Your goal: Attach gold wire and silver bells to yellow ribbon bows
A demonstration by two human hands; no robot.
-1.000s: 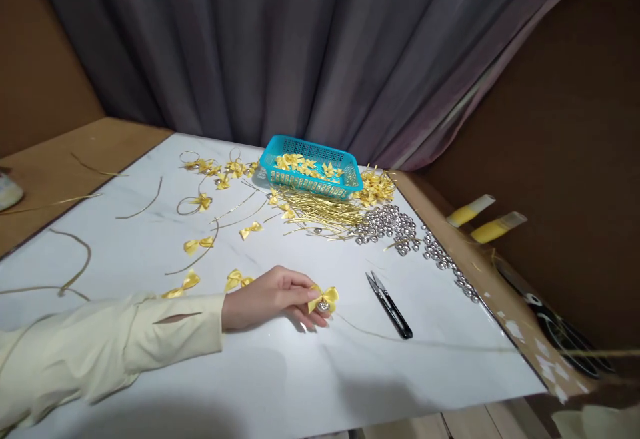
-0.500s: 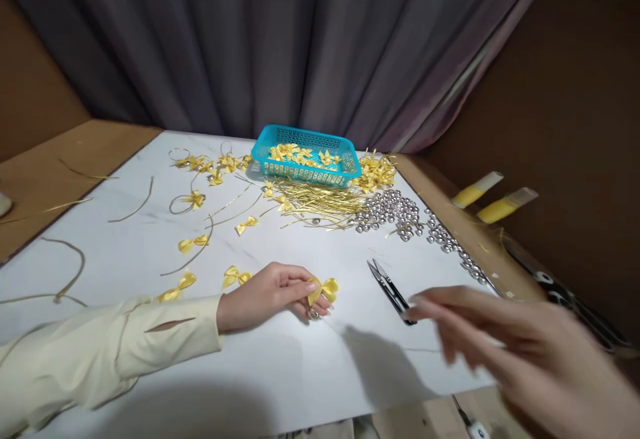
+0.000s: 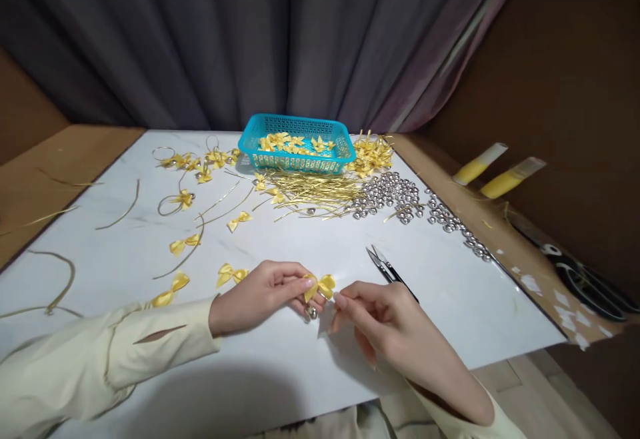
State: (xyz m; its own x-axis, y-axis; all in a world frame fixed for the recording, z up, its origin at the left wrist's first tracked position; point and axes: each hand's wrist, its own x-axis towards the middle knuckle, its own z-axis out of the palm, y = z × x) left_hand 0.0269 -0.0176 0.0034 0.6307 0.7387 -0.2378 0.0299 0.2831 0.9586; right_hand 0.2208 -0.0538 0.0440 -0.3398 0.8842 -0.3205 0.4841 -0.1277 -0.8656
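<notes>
My left hand [image 3: 265, 296] pinches a yellow ribbon bow [image 3: 326, 285] between thumb and fingers. Small silver bells [image 3: 312, 313] hang just below the bow, by the fingertips. Close on the bow's right side, my right hand [image 3: 393, 329] is closed in a pinch; what lies between its fingertips is too small to make out. Black thread snips [image 3: 384, 267] lie on the white table, partly hidden behind the right hand. Left of my left hand lie loose yellow bows [image 3: 231, 275].
A turquoise basket [image 3: 300, 166] holding bows stands at the back. Before it lie gold cords [image 3: 315, 189], with silver bells [image 3: 390, 192] to their right. Two yellow tubes [image 3: 513, 178] and black scissors [image 3: 590, 286] lie along the right side, near paper scraps [image 3: 563, 299].
My right hand has moved left from beyond the snips to the bow, its fingers now pinched together. The left hand keeps its hold on the bow. The view has shifted slightly.
</notes>
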